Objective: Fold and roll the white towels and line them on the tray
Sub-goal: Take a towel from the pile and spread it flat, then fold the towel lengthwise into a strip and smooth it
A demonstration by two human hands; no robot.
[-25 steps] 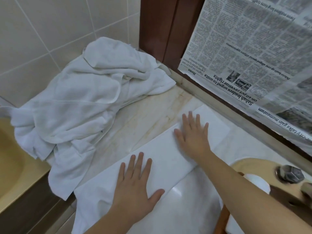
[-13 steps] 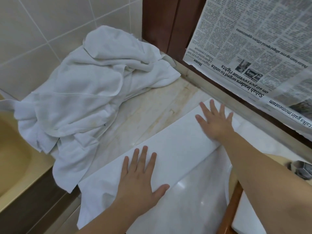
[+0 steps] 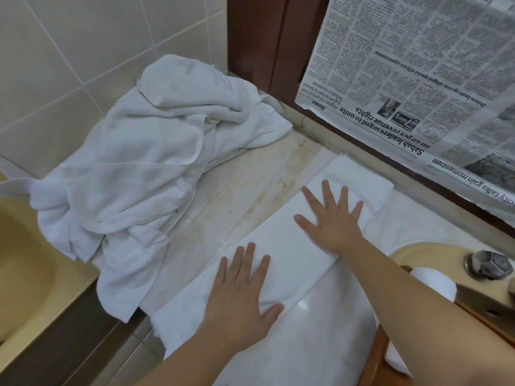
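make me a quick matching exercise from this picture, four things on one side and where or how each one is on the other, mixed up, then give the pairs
1. folded towel
2. towel pile
3. newspaper
4. rolled towel

a. hangs upside down at the upper right
b. lies crumpled against the tiled wall
c. sits at the right edge by the tap
d. lies flat under both open hands

Pairs: 1-d, 2-b, 3-a, 4-c

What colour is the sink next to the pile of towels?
The sink is pale yellow-tan, seen at the left edge of the head view.
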